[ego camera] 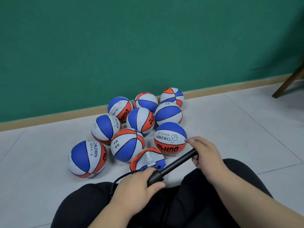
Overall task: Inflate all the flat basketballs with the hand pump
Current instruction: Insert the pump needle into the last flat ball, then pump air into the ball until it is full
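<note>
While L hand (136, 183) clasps pump (177, 163) base, R hand (205, 155) grips its top end.

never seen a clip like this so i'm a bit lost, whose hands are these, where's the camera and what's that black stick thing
There is no machine here. These are a person's two bare hands, filmed by one wide camera worn on their head, looking forward and down. They seem to sit on a pale tiled floor by a green wall. The left hand and right hand each grip one end of a black hand pump. Its thin hose runs toward a crumpled flat basketball just in front of their knees. Behind it lies a cluster of round basketballs in red, white and blue.
</note>
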